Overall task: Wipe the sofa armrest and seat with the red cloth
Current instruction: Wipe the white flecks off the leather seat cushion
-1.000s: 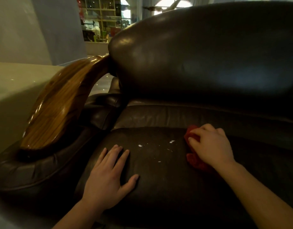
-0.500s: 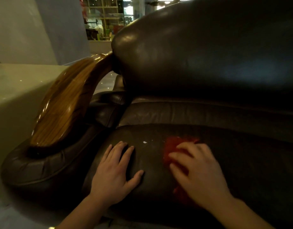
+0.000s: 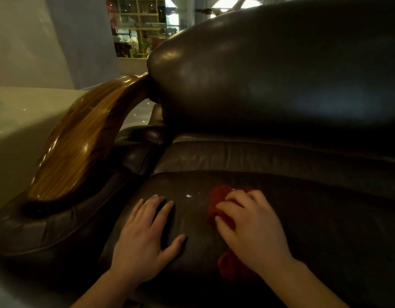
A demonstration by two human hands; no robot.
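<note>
Over the last second the right hand point(image 3: 252, 227) has dragged the red cloth point(image 3: 221, 203) leftward across the seat cushion point(image 3: 325, 218), nearer the left hand point(image 3: 143, 238). Several white specks are gone; one white speck point(image 3: 188, 196) remains.

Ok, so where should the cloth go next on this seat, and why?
Probably a short sweep left: the right hand presses the red cloth flat on the seat cushion, and a white speck sits just left of it, between the cloth and the resting left hand.
</note>
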